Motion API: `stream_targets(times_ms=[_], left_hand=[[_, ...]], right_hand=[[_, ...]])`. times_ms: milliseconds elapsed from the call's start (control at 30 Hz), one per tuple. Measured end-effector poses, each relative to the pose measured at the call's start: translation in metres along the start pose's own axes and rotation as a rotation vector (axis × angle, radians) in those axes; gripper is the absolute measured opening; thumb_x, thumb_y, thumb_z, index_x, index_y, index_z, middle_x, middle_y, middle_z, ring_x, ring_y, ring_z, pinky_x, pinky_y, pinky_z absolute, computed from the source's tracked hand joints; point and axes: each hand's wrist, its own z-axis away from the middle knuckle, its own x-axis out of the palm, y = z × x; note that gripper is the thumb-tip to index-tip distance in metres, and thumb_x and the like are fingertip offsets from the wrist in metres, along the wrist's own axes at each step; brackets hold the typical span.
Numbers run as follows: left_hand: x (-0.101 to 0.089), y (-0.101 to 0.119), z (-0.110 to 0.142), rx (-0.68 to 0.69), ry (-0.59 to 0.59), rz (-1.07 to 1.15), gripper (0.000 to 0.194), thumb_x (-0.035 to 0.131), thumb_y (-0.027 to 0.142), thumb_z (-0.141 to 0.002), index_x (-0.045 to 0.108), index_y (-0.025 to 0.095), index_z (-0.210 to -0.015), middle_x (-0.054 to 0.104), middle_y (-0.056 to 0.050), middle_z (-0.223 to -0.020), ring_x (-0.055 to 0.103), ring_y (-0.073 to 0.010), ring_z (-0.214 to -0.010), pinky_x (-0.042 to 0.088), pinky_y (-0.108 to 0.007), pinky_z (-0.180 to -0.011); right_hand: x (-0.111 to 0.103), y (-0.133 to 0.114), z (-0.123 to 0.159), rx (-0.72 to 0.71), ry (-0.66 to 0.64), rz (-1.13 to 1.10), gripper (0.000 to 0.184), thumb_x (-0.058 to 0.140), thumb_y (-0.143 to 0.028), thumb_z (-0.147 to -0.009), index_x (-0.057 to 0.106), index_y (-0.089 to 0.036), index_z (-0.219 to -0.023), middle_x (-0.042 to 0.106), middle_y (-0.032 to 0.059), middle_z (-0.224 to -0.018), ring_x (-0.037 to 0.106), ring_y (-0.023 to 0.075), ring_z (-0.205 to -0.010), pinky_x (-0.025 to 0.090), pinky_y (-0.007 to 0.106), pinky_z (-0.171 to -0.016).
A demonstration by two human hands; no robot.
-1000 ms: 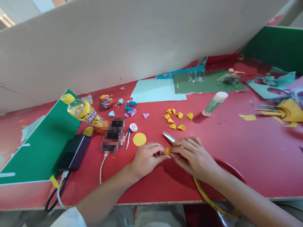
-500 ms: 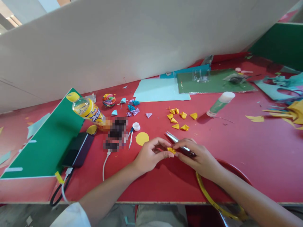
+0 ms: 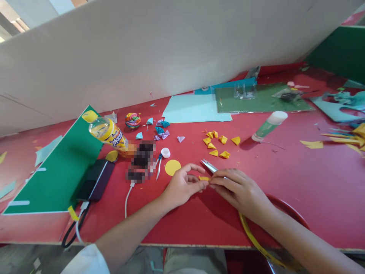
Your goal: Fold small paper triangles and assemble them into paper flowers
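Between my two hands is a small folded piece of yellow paper (image 3: 203,178). My left hand (image 3: 182,187) pinches it between thumb and fingers. From the other side, my right hand (image 3: 239,187) closes its fingertips on the paper's right end. Partly hidden under my right hand lies a pair of scissors (image 3: 209,166), its blades pointing up and left. Several folded yellow paper pieces (image 3: 223,139) lie beyond the scissors, and a flat yellow paper circle (image 3: 172,167) rests just past my left hand.
A glue stick (image 3: 269,126) stands at the right. To the left are a drink bottle (image 3: 107,133), a black power bank (image 3: 95,180), a pair of compasses (image 3: 159,168) and a ball of coloured bands (image 3: 132,120). Light blue paper (image 3: 196,108) lies at the back. A yellow tape measure (image 3: 251,236) hangs over the front edge.
The yellow piece has turned between my fingertips, and less of it shows. My right hand has rolled over, its fingers now closer together and covering more of the scissors.
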Motion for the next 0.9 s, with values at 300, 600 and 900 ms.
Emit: stream_targets(times_ms=[300, 600, 900], left_hand=[[-0.005, 0.005, 0.005, 0.036, -0.102, -0.548, 0.015, 0.054, 0.028, -0.074, 0.062, 0.015, -0.073, 0.057, 0.001, -0.062, 0.047, -0.0094, -0.056, 0.035, -0.020, -0.051], [-0.001, 0.004, 0.008, 0.131, -0.047, -0.841, 0.010, 0.056, 0.020, -0.070, 0.065, 0.017, -0.072, 0.061, -0.002, -0.075, 0.056, -0.0140, -0.067, 0.041, -0.023, -0.062], [0.003, 0.001, 0.011, 0.193, -0.040, -1.065, 0.007, 0.055, 0.020, -0.072, 0.062, 0.021, -0.073, 0.061, 0.003, -0.076, 0.056, -0.0118, -0.072, 0.038, -0.021, -0.058]], right_hand=[[-0.001, -0.005, 0.001, 0.176, -0.185, -0.169, 0.010, 0.051, -0.019, -0.082, 0.059, -0.022, -0.084, 0.064, 0.0026, -0.076, 0.057, 0.0165, -0.068, 0.046, 0.028, -0.061], [0.005, -0.011, 0.003, 0.135, -0.346, -0.025, 0.013, 0.051, -0.012, -0.080, 0.060, -0.021, -0.081, 0.058, 0.0019, -0.075, 0.053, 0.0152, -0.068, 0.041, 0.030, -0.065], [0.004, -0.006, 0.001, 0.076, -0.426, -0.007, 0.013, 0.052, -0.011, -0.079, 0.059, -0.020, -0.085, 0.056, 0.0013, -0.080, 0.053, 0.0154, -0.072, 0.039, 0.029, -0.068]])
